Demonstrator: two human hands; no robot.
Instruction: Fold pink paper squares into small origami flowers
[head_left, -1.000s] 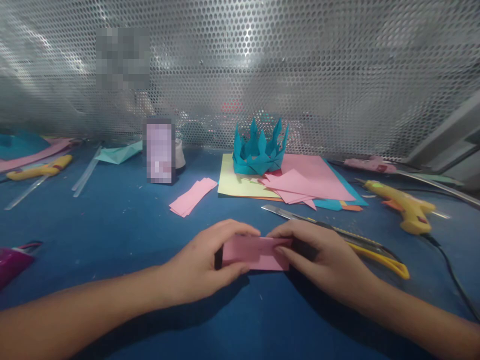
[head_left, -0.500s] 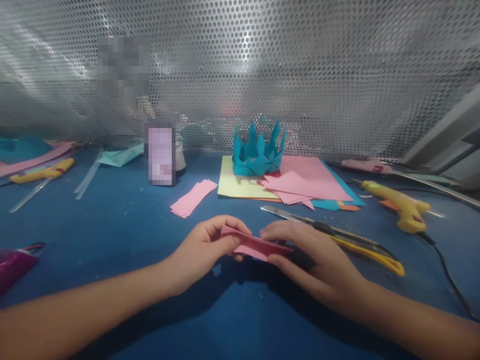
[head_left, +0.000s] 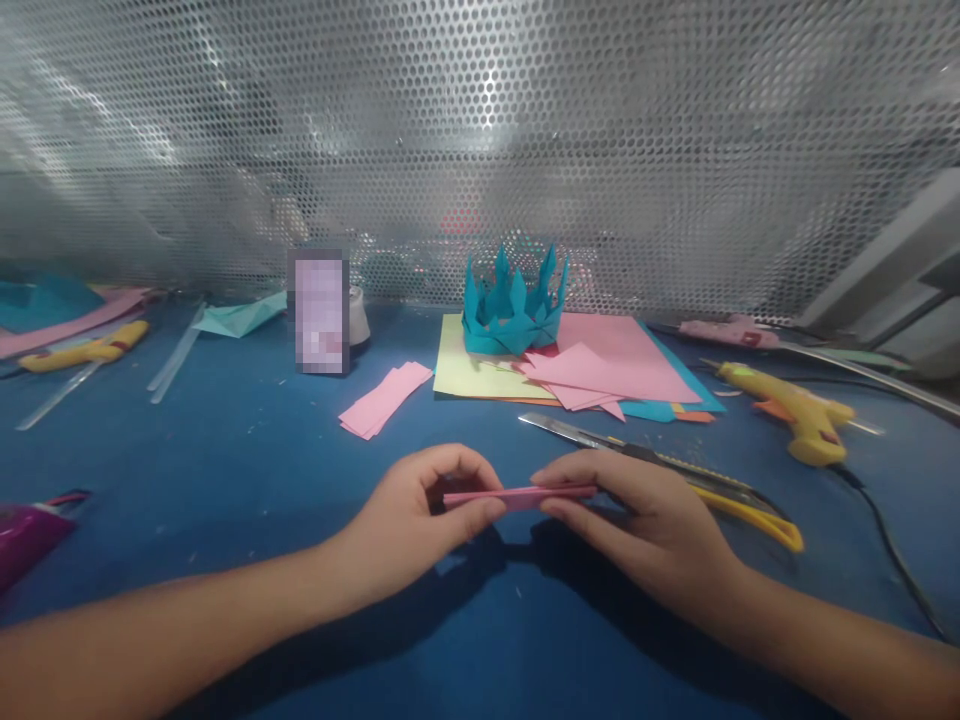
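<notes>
Pink paper (head_left: 517, 495) is pinched edge-on at its ends by the left hand (head_left: 409, 525) and right hand (head_left: 645, 525), just above the blue table (head_left: 247, 470). Bare surface is seen leftward; a knife (head_left: 675, 470) lies just behind the right hand. The far edge is closed by mesh (head_left: 480, 130).

Paper-craft workbench, more a workshop station than a home desk. Blue work surface (head_left: 225, 460) is fenced along the far edge by a perforated metal screen (head_left: 600, 150). Tools are out: a yellow glue gun (head_left: 795, 415) with a black cord (head_left: 896, 545) on the right, a second glue gun (head_left: 82, 350) far left with clear glue sticks (head_left: 176, 350) near it, and a utility knife (head_left: 660, 465) near right. Stock: a stack of coloured sheets (head_left: 622, 350) far centre, cut pink strips (head_left: 382, 398) just left of it, and a teal paper crown (head_left: 514, 305) sitting on the stack. The folded pink strip (head_left: 517, 495) I'm holding is the same pink.
</notes>
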